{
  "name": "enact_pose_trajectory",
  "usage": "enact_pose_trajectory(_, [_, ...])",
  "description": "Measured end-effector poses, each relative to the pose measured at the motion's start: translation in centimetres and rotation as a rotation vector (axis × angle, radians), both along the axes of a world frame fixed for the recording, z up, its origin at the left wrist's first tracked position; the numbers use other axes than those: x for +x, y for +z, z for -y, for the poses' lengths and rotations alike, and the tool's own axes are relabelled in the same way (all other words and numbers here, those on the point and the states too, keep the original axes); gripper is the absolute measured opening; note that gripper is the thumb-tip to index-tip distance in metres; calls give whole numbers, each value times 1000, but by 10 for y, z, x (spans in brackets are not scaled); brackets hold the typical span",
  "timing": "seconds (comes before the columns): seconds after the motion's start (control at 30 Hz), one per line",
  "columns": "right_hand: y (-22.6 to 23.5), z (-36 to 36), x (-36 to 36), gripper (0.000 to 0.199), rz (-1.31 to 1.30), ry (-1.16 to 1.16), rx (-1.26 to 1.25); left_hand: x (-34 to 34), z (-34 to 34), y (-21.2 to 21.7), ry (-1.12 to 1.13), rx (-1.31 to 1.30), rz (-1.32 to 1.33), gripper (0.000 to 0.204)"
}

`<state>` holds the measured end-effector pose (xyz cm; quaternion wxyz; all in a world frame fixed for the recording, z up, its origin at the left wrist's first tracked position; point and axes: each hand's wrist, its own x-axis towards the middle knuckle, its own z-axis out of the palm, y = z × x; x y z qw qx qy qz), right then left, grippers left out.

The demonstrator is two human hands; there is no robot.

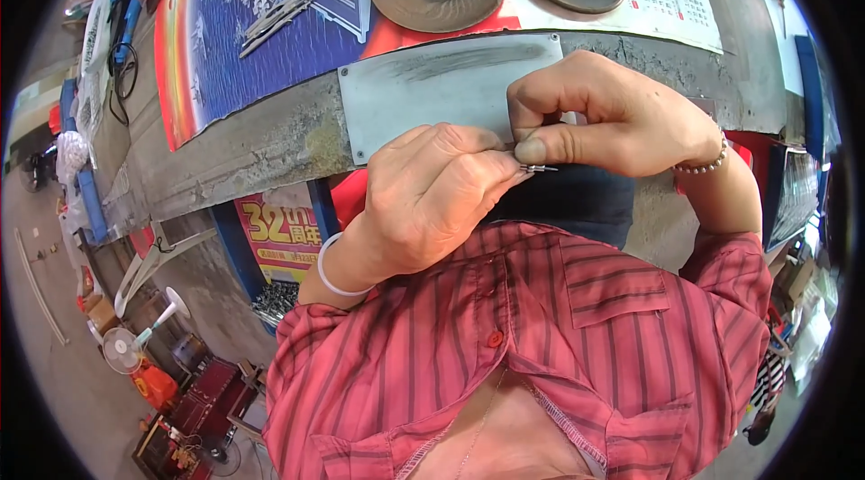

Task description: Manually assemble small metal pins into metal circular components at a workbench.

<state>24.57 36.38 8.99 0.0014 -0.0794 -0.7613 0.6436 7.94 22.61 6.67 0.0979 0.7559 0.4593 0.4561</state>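
My left hand [437,192], with a white bangle on its wrist, is closed with its fingertips around a small silver metal piece [541,168]. A thin pin-like end of it sticks out to the right. Thumb and forefinger of my right hand [622,115] are pinched together at the same spot, touching or nearly touching the left fingertips. Whatever lies between the right fingertips is mostly hidden. Both hands are just over the near edge of a pale metal plate [423,97] fixed to the bench, with dark smudges on it.
Beyond the plate, one brown round dish [396,7] holds many small silver discs. A second brown dish [590,0] carries small metal pins. Thin grey strips [281,18] lie on a blue printed sheet [225,83] at left. A blue-framed bin [284,300] stands below the bench.
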Motion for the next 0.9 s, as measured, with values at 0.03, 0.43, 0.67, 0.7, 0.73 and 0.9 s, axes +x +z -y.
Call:
enact_pose_trajectory(0.03, [2,-1,-2,26,-7,28,106,-1,1,0,-22,-52,49,27])
enact_pose_trajectory(0.43, [24,38,-27,12,-106,-58,1191,-22,1,-11,113,-187,105,25])
enact_pose_trajectory(0.67, [-5,-12,-36,20,-68,-311,973,-33,6,-13,242,-202,184,22])
enact_pose_trajectory(0.7, [-11,-15,-39,20,-68,-306,982,-33,6,-11,261,-228,238,18])
enact_pose_trajectory(0.73, [-15,-17,-42,23,-45,-321,1069,-34,8,-10,267,-217,238,18])
enact_pose_trajectory(0.9, [-22,-20,-55,29,77,-305,1267,-42,13,-14,283,-255,379,16])
